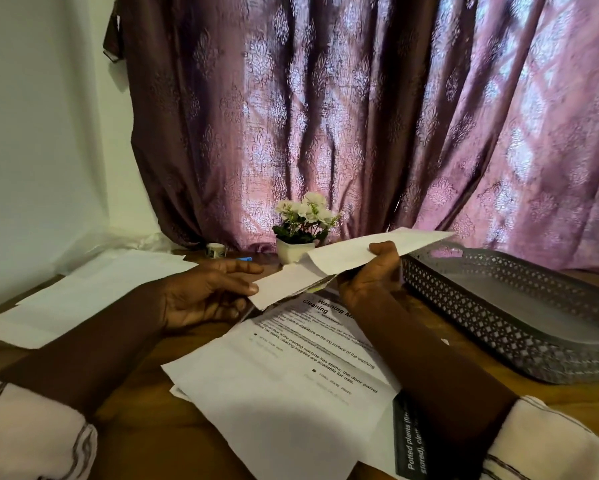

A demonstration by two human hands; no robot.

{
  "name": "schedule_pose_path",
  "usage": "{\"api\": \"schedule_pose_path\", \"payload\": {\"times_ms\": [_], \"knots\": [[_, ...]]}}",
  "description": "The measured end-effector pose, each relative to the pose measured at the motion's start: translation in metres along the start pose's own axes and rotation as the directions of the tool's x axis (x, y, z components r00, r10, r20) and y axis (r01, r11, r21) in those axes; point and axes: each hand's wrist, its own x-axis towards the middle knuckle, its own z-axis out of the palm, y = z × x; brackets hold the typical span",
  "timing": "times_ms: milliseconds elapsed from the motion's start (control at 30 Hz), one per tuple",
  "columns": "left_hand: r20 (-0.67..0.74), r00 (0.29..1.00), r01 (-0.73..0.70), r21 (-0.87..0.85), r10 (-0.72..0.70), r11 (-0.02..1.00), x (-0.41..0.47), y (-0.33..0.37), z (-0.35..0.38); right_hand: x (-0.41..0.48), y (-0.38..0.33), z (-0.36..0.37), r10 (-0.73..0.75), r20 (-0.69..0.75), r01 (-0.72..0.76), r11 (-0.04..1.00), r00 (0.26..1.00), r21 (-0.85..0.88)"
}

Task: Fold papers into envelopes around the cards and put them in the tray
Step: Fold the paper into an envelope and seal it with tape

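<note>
Left hand (208, 292) was open, fingertips touching the near end of the folded paper (343, 261). Right hand's grip (374, 271) pinched its middle, holding it above the counter. Folding appeared finished; next, placement into the empty tray (519, 327) just right.

potted white flowers (303, 223) – table back | tape roll (215, 250) – left | purple curtain (360, 116) behind
</note>
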Motion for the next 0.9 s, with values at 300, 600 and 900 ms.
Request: {"api": "schedule_pose_path", "payload": {"times_ms": [300,600,900], "knots": [[-0.110,0.958,-0.249,0.135,0.264,0.959,0.011,-0.007,0.017,-0.019,0.039,0.011,0.079,0.182,-0.059,0.992,0.980,-0.115],[0.196,0.573,-0.442,0.892,0.796,0.099,0.009,-0.007,0.011,-0.011,0.038,0.007,0.111,0.162,-0.084,0.983,0.981,-0.165],[0.435,0.267,-0.273,0.890,0.860,-0.365,0.012,-0.004,0.016,-0.026,0.060,0.014,0.300,0.200,-0.278,0.952,0.933,-0.131]]}}
